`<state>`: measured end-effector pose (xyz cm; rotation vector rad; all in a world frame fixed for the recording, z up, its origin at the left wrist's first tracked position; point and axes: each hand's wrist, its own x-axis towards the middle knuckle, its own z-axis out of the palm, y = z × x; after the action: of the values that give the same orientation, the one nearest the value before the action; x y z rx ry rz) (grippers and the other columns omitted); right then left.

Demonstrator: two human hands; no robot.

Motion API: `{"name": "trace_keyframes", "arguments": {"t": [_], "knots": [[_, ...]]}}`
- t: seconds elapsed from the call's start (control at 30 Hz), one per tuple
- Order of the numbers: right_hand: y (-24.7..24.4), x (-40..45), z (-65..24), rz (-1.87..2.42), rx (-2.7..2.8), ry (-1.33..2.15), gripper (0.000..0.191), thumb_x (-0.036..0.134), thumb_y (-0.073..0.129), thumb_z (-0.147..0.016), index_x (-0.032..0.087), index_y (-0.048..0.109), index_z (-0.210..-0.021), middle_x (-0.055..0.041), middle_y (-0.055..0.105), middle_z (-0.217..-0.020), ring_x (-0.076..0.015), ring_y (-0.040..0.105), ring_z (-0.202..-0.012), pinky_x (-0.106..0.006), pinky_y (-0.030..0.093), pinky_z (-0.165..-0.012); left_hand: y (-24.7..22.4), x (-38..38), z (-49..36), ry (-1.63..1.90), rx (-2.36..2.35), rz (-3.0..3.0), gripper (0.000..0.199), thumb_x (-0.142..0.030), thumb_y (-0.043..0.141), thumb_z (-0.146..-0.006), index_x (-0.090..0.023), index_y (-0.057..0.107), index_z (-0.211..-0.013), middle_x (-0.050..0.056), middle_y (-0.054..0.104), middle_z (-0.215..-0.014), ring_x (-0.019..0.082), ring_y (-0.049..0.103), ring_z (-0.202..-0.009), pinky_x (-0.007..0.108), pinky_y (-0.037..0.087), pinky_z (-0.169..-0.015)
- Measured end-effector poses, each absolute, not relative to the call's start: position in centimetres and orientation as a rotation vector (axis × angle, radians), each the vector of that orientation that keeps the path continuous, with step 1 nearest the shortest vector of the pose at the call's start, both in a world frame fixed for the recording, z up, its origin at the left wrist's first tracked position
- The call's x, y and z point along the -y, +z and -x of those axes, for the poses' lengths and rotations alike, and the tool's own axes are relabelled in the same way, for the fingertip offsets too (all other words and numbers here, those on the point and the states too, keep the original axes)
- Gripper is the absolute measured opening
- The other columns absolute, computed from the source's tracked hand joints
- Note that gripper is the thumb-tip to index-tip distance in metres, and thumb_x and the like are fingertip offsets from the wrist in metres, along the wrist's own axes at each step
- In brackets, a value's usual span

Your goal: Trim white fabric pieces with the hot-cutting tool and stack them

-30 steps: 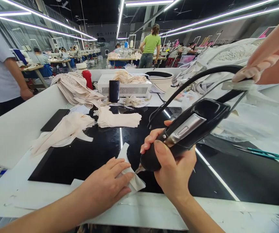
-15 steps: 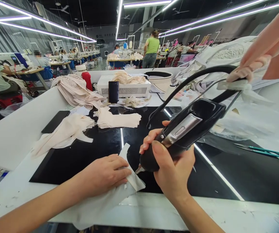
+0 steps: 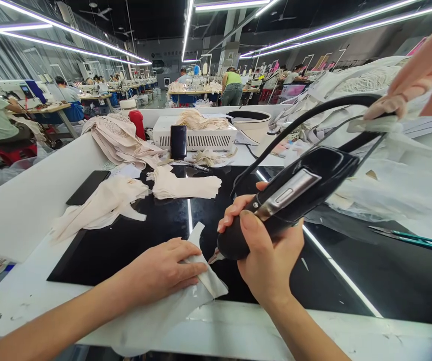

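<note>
My left hand (image 3: 174, 263) lies flat, fingers stretched out, on a thin white cloth piece (image 3: 155, 318) at the front edge of the black board (image 3: 99, 255). The cloth's narrow curved end reaches past my fingertips. My right hand (image 3: 268, 250) is wrapped around a black corded hand tool (image 3: 294, 188) with a silver lever. It is held tilted, its small metal tip (image 3: 216, 256) low beside the cloth's curved edge. Whether the tip touches the cloth, I cannot tell. The tool's thick black cord (image 3: 302, 118) loops up to a pinkish twisted strip (image 3: 404, 100) at upper right.
A stack of cream cut pieces (image 3: 185, 184) and a loose cream pile (image 3: 103, 200) lie on the board. Behind stand a phone (image 3: 178, 142) and a white vented box (image 3: 200, 138). Teal-handled scissors (image 3: 422, 239) lie at right. Several people sit or stand farther off.
The tool's tip has shifted slightly up along the cloth's edge. My left hand has stayed on the cloth. The person in the green top in the background has bent forward.
</note>
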<state>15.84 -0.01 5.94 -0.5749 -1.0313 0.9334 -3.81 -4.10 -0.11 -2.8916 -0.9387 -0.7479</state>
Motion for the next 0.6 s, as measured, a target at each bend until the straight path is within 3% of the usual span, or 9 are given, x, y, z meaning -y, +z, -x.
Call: {"name": "trace_keyframes", "arguments": {"t": [0.6], "knots": [[5.5, -1.2, -14.9, 0.569, 1.078, 0.921, 0.033, 0.036, 0.091, -0.085, 0.028, 0.065, -0.103, 0.0078, 0.073, -0.081, -0.0107, 0.068, -0.057, -0.024, 0.061, -0.055, 0.2, 5.1, 3.1, -0.661, 1.150, 2.915, 0.025, -0.030, 0.067, -0.113, -0.021, 0.074, -0.134, 0.015, 0.069, -0.138, 0.030, 0.072, -0.127, 0.041, 0.066, -0.107]]}}
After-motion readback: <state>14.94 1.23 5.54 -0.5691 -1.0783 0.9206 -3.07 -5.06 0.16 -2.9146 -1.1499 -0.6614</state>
